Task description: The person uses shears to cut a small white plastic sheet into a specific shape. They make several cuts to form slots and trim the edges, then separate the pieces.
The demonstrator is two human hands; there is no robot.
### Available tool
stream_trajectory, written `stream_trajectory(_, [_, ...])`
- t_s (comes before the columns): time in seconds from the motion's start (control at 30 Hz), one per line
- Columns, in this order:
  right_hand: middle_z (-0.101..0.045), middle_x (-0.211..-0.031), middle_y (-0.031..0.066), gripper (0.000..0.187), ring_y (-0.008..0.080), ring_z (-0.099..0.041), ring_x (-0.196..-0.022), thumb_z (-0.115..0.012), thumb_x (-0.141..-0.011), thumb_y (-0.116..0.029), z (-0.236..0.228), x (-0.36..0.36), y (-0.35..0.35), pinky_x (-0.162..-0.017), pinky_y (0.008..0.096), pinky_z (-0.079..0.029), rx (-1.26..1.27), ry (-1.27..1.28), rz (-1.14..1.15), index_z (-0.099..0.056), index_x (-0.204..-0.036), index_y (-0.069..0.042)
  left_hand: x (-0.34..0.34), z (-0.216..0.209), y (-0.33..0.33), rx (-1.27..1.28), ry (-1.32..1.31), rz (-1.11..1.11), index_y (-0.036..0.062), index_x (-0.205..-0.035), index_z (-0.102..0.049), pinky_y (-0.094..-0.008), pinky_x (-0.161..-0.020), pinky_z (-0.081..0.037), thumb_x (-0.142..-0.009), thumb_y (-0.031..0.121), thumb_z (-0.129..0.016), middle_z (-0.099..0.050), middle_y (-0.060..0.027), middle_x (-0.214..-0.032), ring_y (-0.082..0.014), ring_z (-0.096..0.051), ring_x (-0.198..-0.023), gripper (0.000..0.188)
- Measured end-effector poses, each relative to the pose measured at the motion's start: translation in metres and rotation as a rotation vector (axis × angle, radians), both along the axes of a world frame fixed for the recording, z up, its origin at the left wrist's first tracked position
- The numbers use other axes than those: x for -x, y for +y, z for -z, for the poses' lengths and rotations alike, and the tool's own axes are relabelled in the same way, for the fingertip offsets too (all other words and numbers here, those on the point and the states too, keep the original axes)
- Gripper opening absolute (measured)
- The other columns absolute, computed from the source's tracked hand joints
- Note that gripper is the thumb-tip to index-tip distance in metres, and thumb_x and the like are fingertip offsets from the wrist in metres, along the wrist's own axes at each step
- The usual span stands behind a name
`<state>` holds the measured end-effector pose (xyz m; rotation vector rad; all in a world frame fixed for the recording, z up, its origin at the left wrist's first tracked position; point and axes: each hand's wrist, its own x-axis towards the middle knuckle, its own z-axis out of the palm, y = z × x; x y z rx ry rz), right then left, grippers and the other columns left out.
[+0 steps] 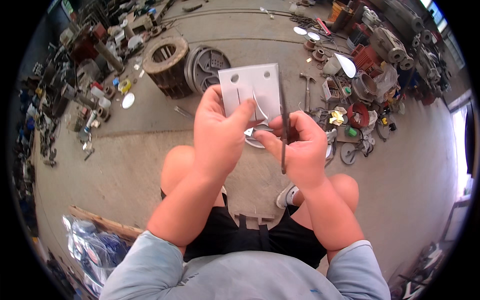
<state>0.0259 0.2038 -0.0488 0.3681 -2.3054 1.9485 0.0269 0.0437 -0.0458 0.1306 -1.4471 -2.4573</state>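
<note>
My left hand (220,132) grips a flat white plate (250,82) by its lower left, with the thumb across its face. Two round holes sit near the plate's top edge, and narrow slits run up from its lower part. A thin white curved strip (261,107) stands out from the face beside the thumb. My right hand (302,145) is closed around a long, thin, dark tool (283,162), seen edge-on along the plate's right side; its kind is not clear. Behind my fingers, a grey-white round piece (256,143) is partly hidden.
Ahead on the concrete floor stand a rusty hollow cylinder (166,57) and a round metal casting (212,62). A hammer (307,90) lies to the right, near cluttered machine parts. A wooden plank (105,223) and plastic-wrapped goods (92,247) lie at the lower left.
</note>
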Motion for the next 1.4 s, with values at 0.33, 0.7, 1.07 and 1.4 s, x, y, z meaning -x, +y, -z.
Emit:
stream_trajectory(0.33, [-0.057, -0.074, 0.0045, 0.021, 0.0136, -0.053, -0.064, -0.087, -0.084, -0.004, -0.010, 0.021, 0.023, -0.058, 0.0288, -0.042, -0.207, 0.502, 0.222, -0.066, -0.085, 0.000, -0.004, 0.011, 0.016, 0.409, -0.015, 0.075, -0.0032, -0.128, -0.060, -0.0330, -0.085, -0.064, -0.102, -0.002, -0.068, -0.075, -0.0099, -0.115, -0.0161, -0.075, -0.103, 0.027])
stream_trajectory(0.7, [-0.066, -0.084, -0.0028, 0.019, 0.0037, -0.055, -0.070, -0.088, -0.089, -0.013, -0.018, 0.022, 0.075, -0.062, 0.0246, -0.044, 0.025, 0.101, 0.097, -0.073, -0.093, -0.002, -0.004, 0.003, 0.015, 0.100, -0.146, 0.258, -0.0053, -0.135, -0.057, -0.0413, -0.092, -0.066, -0.104, 0.001, -0.065, -0.073, -0.0142, -0.124, -0.0223, -0.076, -0.106, 0.033])
stream_trajectory(1.07, [-0.054, -0.082, -0.0047, 0.042, 0.0063, -0.045, -0.072, -0.078, -0.103, -0.042, 0.048, -0.044, 0.043, -0.064, 0.0269, -0.042, -0.032, -0.375, -0.359, -0.063, -0.094, -0.004, 0.004, -0.008, 0.002, -0.065, 0.097, -0.105, -0.0018, -0.131, -0.057, -0.0326, -0.084, -0.060, -0.105, 0.005, -0.070, -0.073, -0.0115, -0.120, -0.0166, -0.073, -0.103, 0.030])
stream_trajectory(1.4, [-0.062, -0.081, -0.0011, 0.047, 0.0060, -0.057, -0.068, -0.070, -0.107, -0.049, 0.028, -0.031, 0.031, -0.061, 0.0251, -0.049, -0.016, -0.495, -0.350, -0.065, -0.098, -0.003, 0.011, -0.006, 0.011, 0.027, 0.145, -0.179, -0.0028, -0.128, -0.053, -0.0300, -0.085, -0.060, -0.104, 0.002, -0.070, -0.070, -0.0116, -0.117, -0.0136, -0.070, -0.101, 0.030])
